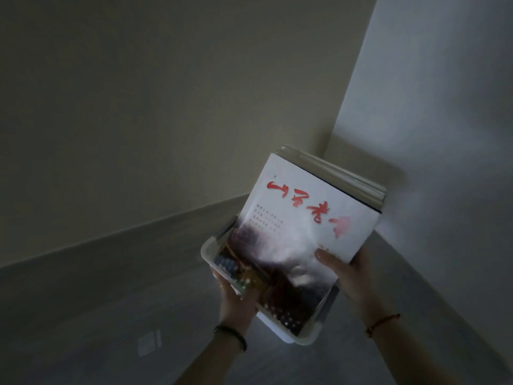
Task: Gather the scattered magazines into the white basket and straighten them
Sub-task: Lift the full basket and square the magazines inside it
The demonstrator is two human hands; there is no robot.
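Observation:
A stack of magazines (302, 218) stands tilted in the white basket (291, 336), sticking far out of its top. The front cover is white with red brush lettering and a dark picture at its lower end. My left hand (236, 295) grips the basket's near-left rim, with a dark band on its wrist. My right hand (347, 276) holds the right edge of the stack, thumb pressed on the front cover; a red cord circles that wrist. The basket's far side is hidden behind the magazines.
The room is dim. A grey floor (111, 315) runs to a pale wall (138, 93) with a dark skirting line, and a brighter wall (444, 107) forms a corner right behind the basket. A faint pale patch (150, 343) lies on the floor at lower left.

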